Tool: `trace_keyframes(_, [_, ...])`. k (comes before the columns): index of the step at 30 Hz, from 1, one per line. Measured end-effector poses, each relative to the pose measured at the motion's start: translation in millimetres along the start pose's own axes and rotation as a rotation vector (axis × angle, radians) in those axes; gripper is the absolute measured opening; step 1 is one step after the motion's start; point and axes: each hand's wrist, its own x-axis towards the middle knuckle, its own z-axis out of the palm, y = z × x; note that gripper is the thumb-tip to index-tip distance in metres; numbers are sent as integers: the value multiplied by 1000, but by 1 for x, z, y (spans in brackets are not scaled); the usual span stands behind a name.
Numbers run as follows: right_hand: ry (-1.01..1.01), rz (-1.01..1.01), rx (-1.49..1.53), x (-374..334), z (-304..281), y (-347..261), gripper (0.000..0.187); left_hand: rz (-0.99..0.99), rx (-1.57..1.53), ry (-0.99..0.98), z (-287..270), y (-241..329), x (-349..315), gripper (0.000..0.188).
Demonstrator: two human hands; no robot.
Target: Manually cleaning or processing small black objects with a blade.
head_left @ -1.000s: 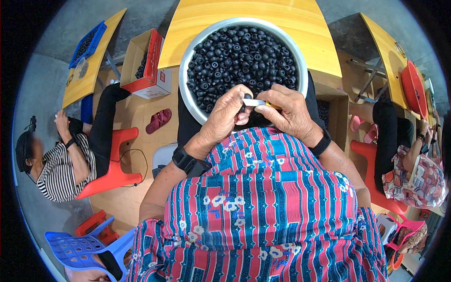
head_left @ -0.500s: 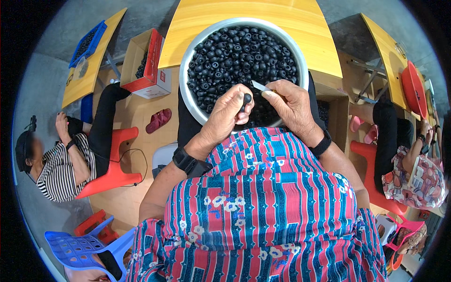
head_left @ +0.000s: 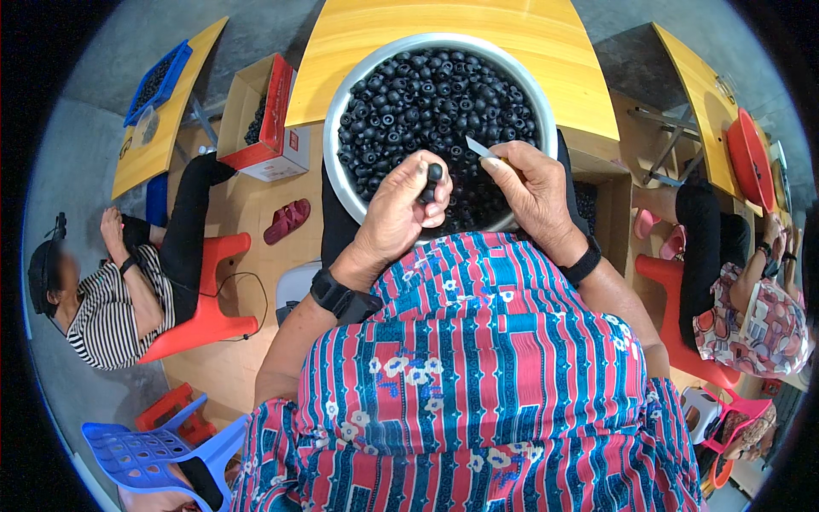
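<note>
A wide metal basin (head_left: 335, 171) full of small round black parts (head_left: 444, 94), many with a hole in one end, sits in front of me. Over its near side my left hand (head_left: 408, 198) is closed, with a black part (head_left: 435, 172) pinched between thumb and fingers. More black shows beneath it inside the fingers, too shaded to make out. My right hand (head_left: 531, 186) grips a small knife (head_left: 483, 148), whose pale blade points up and left, apart from the held part. Most of the knife's handle is hidden in the fingers.
Behind the basin is a yellow tabletop (head_left: 461, 15). An open carton (head_left: 271, 154) with black parts stands at the left, near a red slipper (head_left: 287, 221). Co-workers sit at both sides on red stools (head_left: 213, 290), by side tables with a blue crate (head_left: 159, 81) and a red basin (head_left: 751, 162).
My left hand has shifted slightly left with the black part. My right hand and the knife have moved a little right and up, so the gap between blade and part is wider.
</note>
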Motion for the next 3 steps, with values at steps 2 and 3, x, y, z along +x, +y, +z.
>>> trace_keyframes(2, [-14,-12,31,-1,-1,1,18,-12,-123,29,0,6,0,35])
trace_keyframes(3, [-13,-10,31,-2,-1,1,18,-19,-169,66,-1,7,-1,36])
